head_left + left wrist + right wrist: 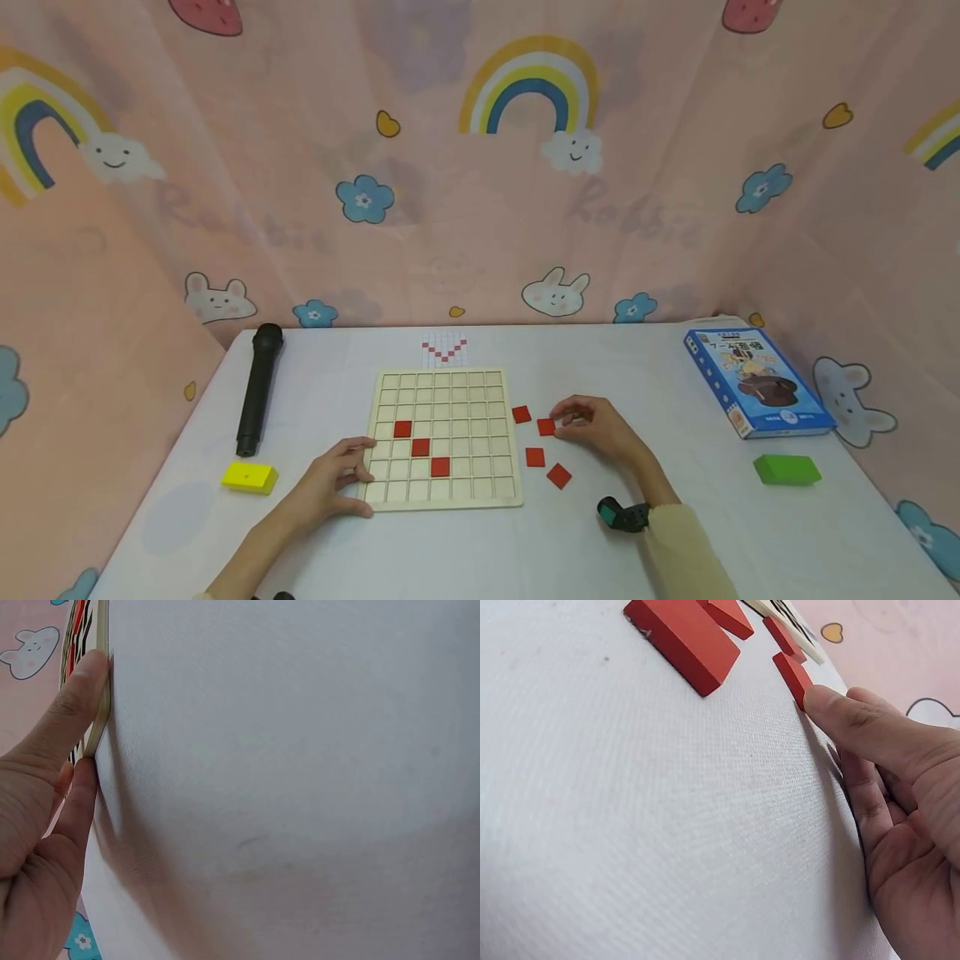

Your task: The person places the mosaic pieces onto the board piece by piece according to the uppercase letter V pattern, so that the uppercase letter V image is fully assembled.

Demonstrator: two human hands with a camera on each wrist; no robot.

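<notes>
My left hand [330, 482] rests against the lower left corner of a cream grid board [468, 400], fingers and thumb spread along its edge. In the left wrist view the thumb [67, 705] lies straight against the edge of the board [101, 724]. Three red square tiles [421, 447] sit in the grid in a descending diagonal. Right of the board, my right hand [600, 429] pinches a red tile [546, 427] at its right side between thumb and finger. Its thumb [855, 720] meets the end of that tile [791, 675] in the right wrist view.
Loose red tiles [558, 476] lie beside the board, and a pattern card [445, 350] behind it. On the left are a black microphone [259, 387] and a yellow block [250, 477]. A blue box [757, 379] and a green block [787, 469] stand on the right.
</notes>
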